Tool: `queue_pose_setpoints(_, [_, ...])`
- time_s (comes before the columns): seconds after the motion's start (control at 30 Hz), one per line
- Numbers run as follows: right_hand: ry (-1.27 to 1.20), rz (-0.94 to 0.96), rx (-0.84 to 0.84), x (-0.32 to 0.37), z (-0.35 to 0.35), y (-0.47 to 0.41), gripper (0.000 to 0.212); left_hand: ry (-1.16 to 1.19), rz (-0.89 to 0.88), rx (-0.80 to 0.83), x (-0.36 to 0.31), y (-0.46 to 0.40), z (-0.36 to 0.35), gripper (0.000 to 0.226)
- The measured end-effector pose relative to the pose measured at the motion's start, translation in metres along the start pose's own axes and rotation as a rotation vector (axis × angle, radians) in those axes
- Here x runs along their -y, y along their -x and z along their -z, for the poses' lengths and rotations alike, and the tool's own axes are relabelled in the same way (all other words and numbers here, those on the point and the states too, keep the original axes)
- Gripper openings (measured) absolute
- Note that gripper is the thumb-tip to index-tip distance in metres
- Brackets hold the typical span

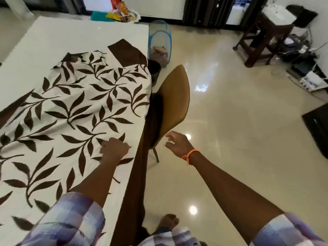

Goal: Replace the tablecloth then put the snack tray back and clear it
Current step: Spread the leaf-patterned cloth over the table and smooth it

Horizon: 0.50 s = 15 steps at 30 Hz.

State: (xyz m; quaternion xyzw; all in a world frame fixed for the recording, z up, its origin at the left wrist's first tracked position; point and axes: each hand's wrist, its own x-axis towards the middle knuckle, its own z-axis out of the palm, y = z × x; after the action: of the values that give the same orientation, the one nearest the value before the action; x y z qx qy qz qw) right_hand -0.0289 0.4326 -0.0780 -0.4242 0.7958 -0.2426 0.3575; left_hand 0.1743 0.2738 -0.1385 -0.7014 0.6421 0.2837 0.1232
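Observation:
A white tablecloth (74, 107) printed with dark brown leaves lies over the near part of the white table (58, 32). Its brown border hangs down the table's right side, and one brown corner is folded up near the far right edge. My left hand (114, 150) is closed on the cloth near the table's right edge. My right hand (178, 142) hovers to the right of the table, fingers apart and empty, just below the back of a tan chair (172, 105). A pile of colourful snack packets (122, 12) sits past the table's far end.
The tan chair stands tight against the table's right side. A blue mesh basket (159, 41) stands on the floor at the table's far right corner. A dark wooden stool (262, 36) and a tangle of cables and devices (305, 68) are at the right. Glossy tiled floor lies between.

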Motion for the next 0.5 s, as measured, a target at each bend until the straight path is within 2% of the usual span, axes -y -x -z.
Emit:
queue_pose_setpoints(0.2, [-0.148,0.101,0.073,-0.008,0.074,-0.09,0.024,0.09,0.175,-0.043,-0.055,-0.013,-0.006,0.069])
queue_pose_setpoints(0.3, [-0.194,0.185,0.09,-0.008,0.114,-0.136,0.016,0.133,0.181,-0.077,-0.096,-0.018,-0.008,0.067])
queue_pose_setpoints(0.5, [-0.241,0.192,0.218,-0.006,0.206,-0.231,0.009,0.26,0.152,-0.128,-0.2,-0.027,0.009,0.064])
